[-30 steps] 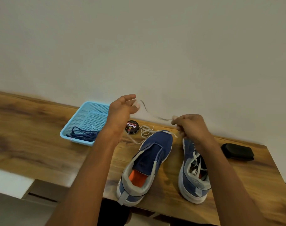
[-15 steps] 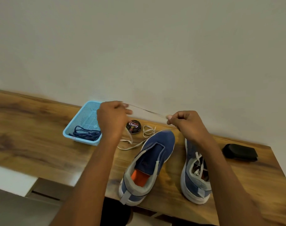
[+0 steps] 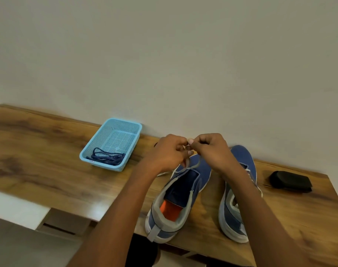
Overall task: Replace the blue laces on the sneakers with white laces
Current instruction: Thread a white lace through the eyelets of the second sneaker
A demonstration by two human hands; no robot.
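Above the unlaced left sneaker point(image 3: 185, 189) on the tabletop point(image 3: 39, 151), a white lace point(image 3: 193, 166) is pinched by both hands point(image 3: 169, 153) point(image 3: 212, 149), fingertips together; its ends are best evened before threading the lowest eyelets.

Your left hand point(image 3: 169, 153) and right hand point(image 3: 212, 149) are bare, no gloves; both forearms show uncovered, with no sleeves.
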